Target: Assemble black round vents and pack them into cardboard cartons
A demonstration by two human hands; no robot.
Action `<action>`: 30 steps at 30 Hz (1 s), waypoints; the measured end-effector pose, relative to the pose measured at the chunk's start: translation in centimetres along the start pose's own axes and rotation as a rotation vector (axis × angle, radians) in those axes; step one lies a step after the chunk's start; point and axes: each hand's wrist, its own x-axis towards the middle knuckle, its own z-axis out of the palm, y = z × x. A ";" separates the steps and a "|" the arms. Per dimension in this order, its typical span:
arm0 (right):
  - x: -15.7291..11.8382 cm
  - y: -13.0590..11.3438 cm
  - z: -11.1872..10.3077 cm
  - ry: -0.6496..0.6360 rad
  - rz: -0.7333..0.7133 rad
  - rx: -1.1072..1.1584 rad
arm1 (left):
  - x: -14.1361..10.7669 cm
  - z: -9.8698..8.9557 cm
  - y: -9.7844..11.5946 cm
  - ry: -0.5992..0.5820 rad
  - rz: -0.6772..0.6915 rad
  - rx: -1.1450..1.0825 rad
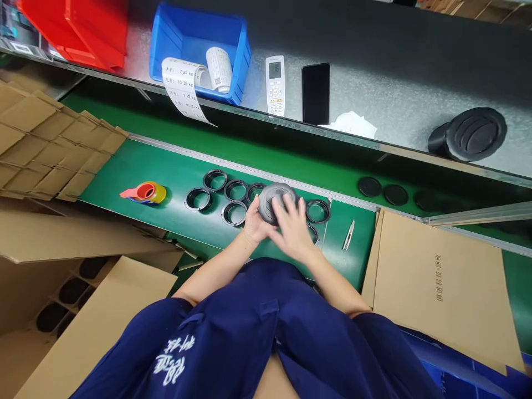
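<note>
A round black disc-shaped part (270,200) is held over the green bench in front of the body. My left hand (255,223) grips its lower left edge, thumb and fingers round the rim. Spread across its face are the fingers of my right hand (292,226), slightly blurred. Several black rings lie on the bench close by: one ring (198,199) at the left of the group, another ring (318,211) just right of the hands. My right hand partly covers a ring beneath it.
A tape roll (152,192) sits left on the bench (108,177); a utility knife (348,235) lies right. Cardboard sheets (449,277) are at right, an open carton (103,316) at lower left. The shelf above holds a blue bin (199,27), remote (275,86) and phone (316,93).
</note>
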 end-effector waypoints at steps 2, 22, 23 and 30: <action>-0.4 -0.8 1.0 -0.126 -0.186 -0.059 | -0.7 0.2 0.1 -0.023 -0.085 0.009; -6.0 4.6 -0.9 0.264 0.215 0.043 | -4.8 0.3 -4.5 -0.105 -0.234 0.106; -6.2 4.5 -1.1 0.262 0.232 0.074 | -4.7 0.3 -4.7 -0.106 -0.241 0.103; -7.4 5.4 -1.4 0.279 0.309 0.209 | -4.1 0.4 -5.7 -0.079 -0.304 0.070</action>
